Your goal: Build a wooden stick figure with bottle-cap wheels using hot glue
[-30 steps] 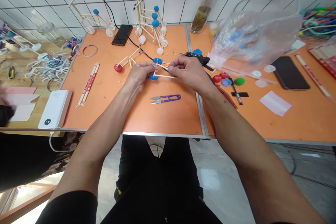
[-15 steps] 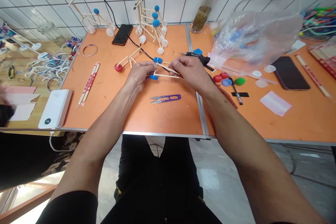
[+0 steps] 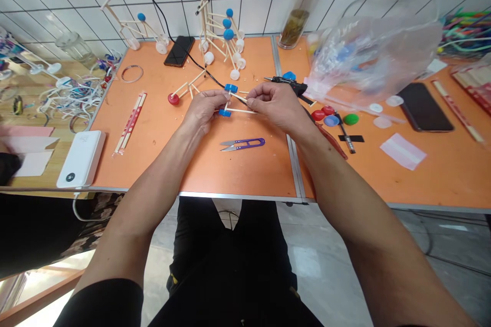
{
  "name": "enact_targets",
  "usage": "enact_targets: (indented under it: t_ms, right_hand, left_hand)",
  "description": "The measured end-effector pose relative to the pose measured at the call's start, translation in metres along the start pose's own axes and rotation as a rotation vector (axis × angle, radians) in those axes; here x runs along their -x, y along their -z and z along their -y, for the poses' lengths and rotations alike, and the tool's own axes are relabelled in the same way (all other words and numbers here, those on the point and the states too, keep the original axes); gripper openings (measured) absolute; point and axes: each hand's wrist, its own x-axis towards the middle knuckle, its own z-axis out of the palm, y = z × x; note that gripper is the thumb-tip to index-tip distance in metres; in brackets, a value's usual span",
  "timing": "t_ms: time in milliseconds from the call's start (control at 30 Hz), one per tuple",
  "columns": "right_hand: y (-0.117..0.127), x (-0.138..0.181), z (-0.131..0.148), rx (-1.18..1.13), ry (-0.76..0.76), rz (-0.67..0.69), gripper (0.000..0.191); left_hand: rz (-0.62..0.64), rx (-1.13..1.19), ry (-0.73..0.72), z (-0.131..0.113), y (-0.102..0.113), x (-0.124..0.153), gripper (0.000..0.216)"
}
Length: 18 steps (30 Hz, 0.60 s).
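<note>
Between my hands is a small stick frame (image 3: 241,111) with blue bottle caps (image 3: 230,88) as wheels. My left hand (image 3: 205,108) pinches the frame at its left end, by the two caps. My right hand (image 3: 274,104) is closed on a thin wooden stick (image 3: 238,96) that slants from the upper cap. Below them lie purple thread snips (image 3: 242,144), blades pointing left. Just left of my left hand stands another stick piece with a red cap (image 3: 173,98). A black glue gun (image 3: 287,83) rests behind my right hand.
Finished-looking stick models (image 3: 220,36) with blue and white caps stand by the wall, near a phone (image 3: 179,51). A power bank (image 3: 81,159) and wrapped chopsticks (image 3: 130,123) are left. Loose caps (image 3: 350,119), a plastic bag (image 3: 376,56) and another phone (image 3: 425,107) lie right.
My right hand has shifted its fingers on the stick, with the thumb now lower and the fingertips slightly farther left. My left hand stays in place.
</note>
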Motion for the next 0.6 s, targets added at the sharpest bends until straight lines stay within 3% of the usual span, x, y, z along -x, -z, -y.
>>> enact_targets:
  t_ms: [600]
  right_hand:
    - [-0.0007,-0.0026,-0.0059,0.013,0.027,-0.009,0.018]
  left_hand:
    - [0.015,0.01,-0.01,0.0015,0.0005,-0.0012,0.016]
